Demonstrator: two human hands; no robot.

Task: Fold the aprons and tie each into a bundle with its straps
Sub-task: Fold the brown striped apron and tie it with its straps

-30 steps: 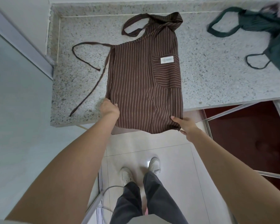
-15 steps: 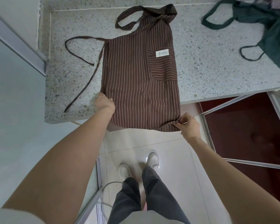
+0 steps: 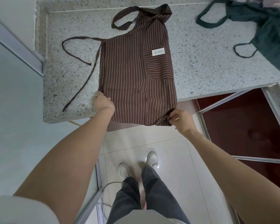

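Brown striped apron [image 3: 136,75] lies halved lengthwise at counter [image 3: 200,65] front edge, hem overhanging. Left hand [image 3: 103,101] clamps left hem corner, right hand [image 3: 179,118] pinches right corner. Fold step underway; next likely: lift hem toward bib. Waist strap [image 3: 81,59] loose at left.

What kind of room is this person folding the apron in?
Probably a kitchen or a work area indoors. The brown striped apron lies on a speckled stone counter, the floor is shiny white tile, and a dark green apron waits on the counter too.
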